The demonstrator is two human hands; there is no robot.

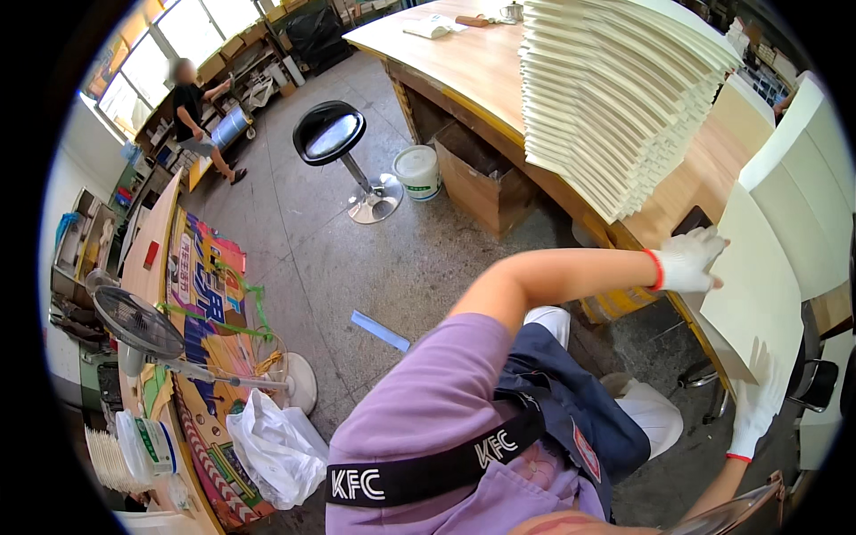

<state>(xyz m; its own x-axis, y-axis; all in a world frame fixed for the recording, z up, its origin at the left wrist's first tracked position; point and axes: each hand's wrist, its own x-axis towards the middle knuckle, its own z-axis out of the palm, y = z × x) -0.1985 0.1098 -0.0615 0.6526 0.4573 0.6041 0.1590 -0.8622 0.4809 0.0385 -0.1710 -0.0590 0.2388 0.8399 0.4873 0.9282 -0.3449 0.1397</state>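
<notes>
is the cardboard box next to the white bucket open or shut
Open: the cardboard box has its top uncovered, and its shadowed inside shows. How full it is, I cannot tell.

Your left hand (688, 260) and right hand (756, 415) are in matt white knit cloth, touching a smooth, matt, paper-like sheet (747, 285); same papery finish on your ridged stack (615, 98). Your tabletop (446, 49) looks like smooth pale wood, low sheen. Around you: stool (330, 134) with glossy black seat and shiny metal base, matt cardboard carton (481, 183), smooth plastic bucket (416, 168), crinkled plastic bag (272, 441), rough-looking grey floor (294, 250).
</notes>
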